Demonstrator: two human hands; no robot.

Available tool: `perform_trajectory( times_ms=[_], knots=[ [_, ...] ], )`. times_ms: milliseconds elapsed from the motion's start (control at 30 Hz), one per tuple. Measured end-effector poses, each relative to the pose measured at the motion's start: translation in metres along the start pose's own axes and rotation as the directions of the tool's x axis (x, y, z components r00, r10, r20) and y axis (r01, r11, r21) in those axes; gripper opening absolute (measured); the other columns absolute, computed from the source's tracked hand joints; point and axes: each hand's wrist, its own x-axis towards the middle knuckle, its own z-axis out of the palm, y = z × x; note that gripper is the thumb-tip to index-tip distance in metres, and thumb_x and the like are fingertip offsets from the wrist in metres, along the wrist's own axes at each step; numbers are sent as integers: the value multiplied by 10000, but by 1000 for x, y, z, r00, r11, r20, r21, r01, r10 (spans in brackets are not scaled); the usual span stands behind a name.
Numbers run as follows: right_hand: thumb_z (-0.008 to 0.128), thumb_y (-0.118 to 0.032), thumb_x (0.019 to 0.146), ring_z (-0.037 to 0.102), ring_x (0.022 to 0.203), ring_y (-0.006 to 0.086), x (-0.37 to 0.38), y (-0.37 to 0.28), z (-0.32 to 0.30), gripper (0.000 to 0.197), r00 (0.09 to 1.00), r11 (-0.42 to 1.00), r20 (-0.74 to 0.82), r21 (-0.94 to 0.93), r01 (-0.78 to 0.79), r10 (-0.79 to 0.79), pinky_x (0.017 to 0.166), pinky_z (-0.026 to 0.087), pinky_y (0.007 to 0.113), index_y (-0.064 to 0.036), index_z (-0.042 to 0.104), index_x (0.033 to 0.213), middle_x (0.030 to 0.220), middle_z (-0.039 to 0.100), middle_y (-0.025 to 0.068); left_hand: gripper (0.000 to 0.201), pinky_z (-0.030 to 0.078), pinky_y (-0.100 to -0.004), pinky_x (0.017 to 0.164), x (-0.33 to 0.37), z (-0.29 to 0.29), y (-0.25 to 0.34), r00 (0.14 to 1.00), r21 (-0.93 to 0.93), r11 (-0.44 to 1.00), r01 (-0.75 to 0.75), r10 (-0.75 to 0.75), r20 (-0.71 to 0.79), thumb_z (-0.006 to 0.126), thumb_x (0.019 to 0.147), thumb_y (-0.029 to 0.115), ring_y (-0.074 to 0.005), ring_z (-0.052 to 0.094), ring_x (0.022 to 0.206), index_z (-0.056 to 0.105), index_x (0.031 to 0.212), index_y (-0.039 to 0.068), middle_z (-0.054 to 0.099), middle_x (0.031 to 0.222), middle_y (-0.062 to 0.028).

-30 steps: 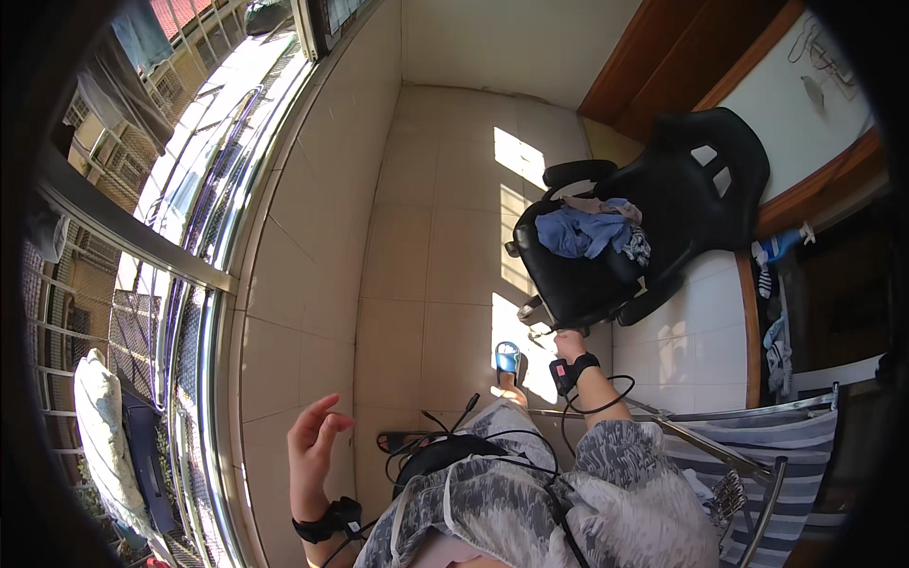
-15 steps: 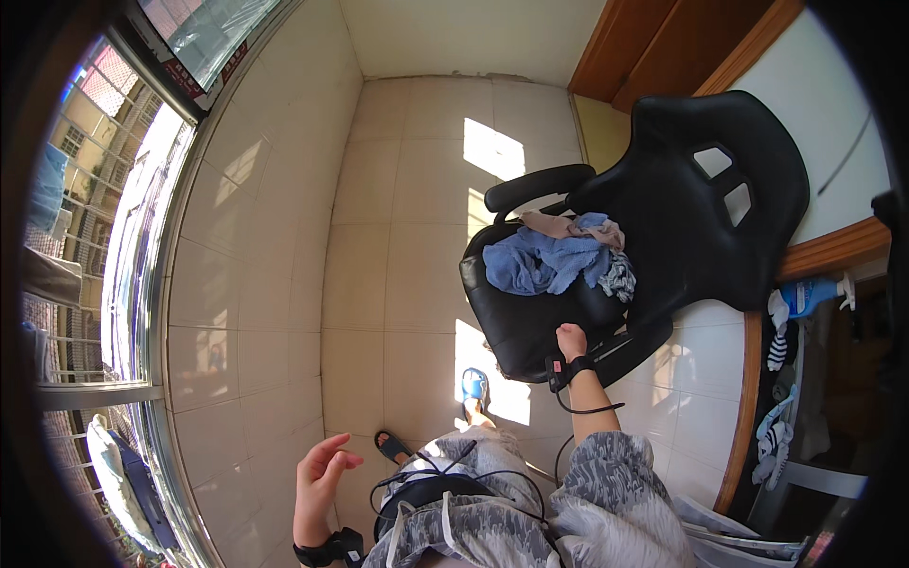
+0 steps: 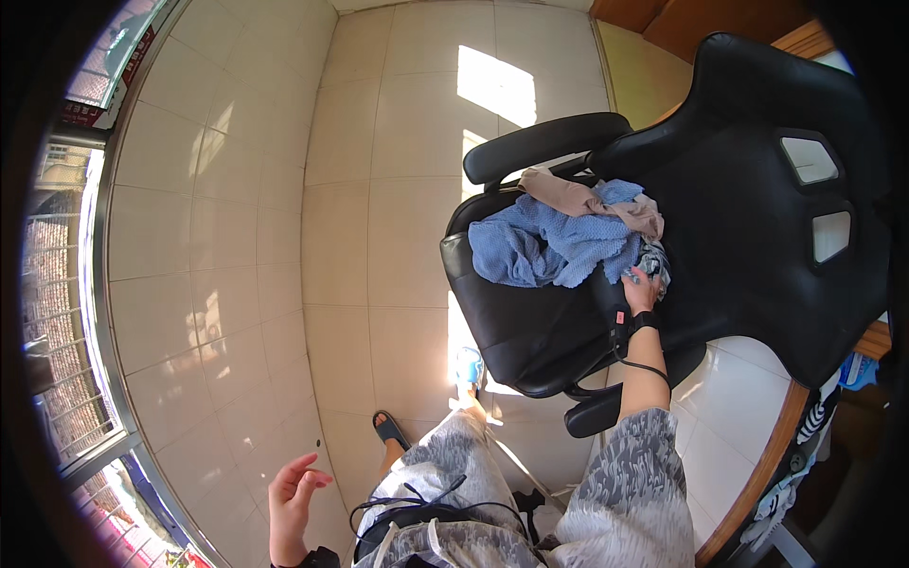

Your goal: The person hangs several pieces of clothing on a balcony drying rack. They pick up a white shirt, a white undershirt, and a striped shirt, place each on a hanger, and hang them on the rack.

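Patterned cloth (image 3: pixel 655 257) lies against the fingers of the right hand (image 3: pixel 642 291); whether pinched, I cannot tell

Left of the black chair (image 3: pixel 748 237), my feed shows pale floor tiles (image 3: pixel 341 241), a sunlit patch (image 3: pixel 497 85) beyond its armrest (image 3: pixel 549 144); farther left I make out a tiled wall (image 3: pixel 227 232) and barred window (image 3: pixel 68 284).

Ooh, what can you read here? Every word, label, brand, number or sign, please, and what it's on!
Nothing is clear enough to quote.
Dark red strip at the upper left: pale marks, too small and blurred to read.
Pinkish-red label on the black wrist device by the right hand: too small to read.
Blue package at the right: any print is too blurred to read.
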Motion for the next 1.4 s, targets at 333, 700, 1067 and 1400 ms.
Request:
perform_trajectory(
  times_ms=[333, 700, 1067, 1400],
  knots=[
    [449, -270, 871, 629, 815, 305, -4, 41, -61, 348, 942, 845, -230, 528, -90, 244, 743, 464, 366, -11, 682, 878, 867, 663, 187, 286, 472, -257, 742, 11, 20, 20, 997, 21, 999, -30, 28, 66, 535, 909, 93, -140, 612, 800, 531, 1156, -52, 653, 835, -85],
    [517, -262, 921, 499, 827, 116, -218, -56, -339, 263, 939, 180, -318, 939, 293, 133, 805, 375, 270, -49, 601, 793, 824, 559, 7, 291, 460, -247, 762, -43, -19, 46, 946, -89, 957, -276, 287, 149, 538, 910, 100, -127, 601, 830, 531, 1165, -40, 648, 860, -79],
    [490, -178, 900, 420, 753, 97, -462, -240, -342, 242, 716, -111, -62, 994, -23, -696, 740, 339, 239, -86, 456, 678, 744, 445, -25, 304, 480, -265, 794, -111, -130, -16, 859, -435, 792, -429, 507, 76, 500, 939, 170, -137, 608, 901, 536, 1183, -8, 645, 975, -86],
    [471, -119, 788, 508, 742, 227, -703, -369, -242, 308, -366, 105, 19, 971, -217, -930, 712, 364, 293, -8, 453, 501, 701, 538, 159, 699, 401, -427, 977, -147, -235, -137, 939, -984, 171, 40, 331, 95, 351, 881, 620, -258, 546, 1086, 446, 1292, 61, 558, 1188, -152]
  ],
)
